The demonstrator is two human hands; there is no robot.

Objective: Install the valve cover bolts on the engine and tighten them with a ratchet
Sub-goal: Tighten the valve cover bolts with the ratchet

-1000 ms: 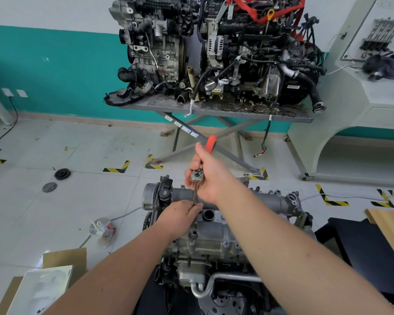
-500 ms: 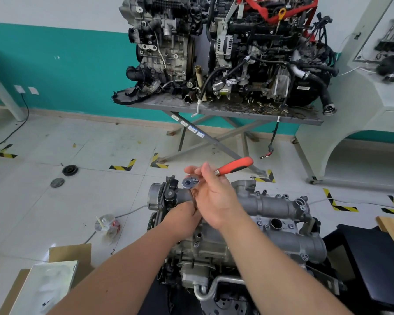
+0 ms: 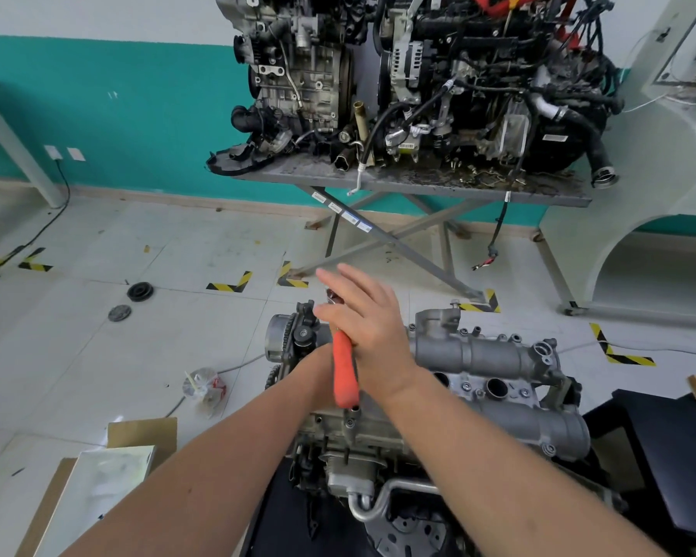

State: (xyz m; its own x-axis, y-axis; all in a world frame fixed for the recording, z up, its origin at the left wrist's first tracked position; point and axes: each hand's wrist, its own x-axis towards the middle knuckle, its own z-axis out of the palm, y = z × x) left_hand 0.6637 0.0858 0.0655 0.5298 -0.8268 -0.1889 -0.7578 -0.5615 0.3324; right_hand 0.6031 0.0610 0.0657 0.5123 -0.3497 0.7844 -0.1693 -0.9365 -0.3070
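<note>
An auto workshop: bare engines stand on a steel tabletop at 12 o'clock, hazard-striped tape marks the tiled floor.

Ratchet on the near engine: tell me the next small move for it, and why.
Probably close the right hand round the ratchet and swing the orange handle back for another stroke. Its fingers are straight, only resting on the tool, and the handle points toward the person. The left hand is hidden behind both, so its grip cannot be judged.
</note>
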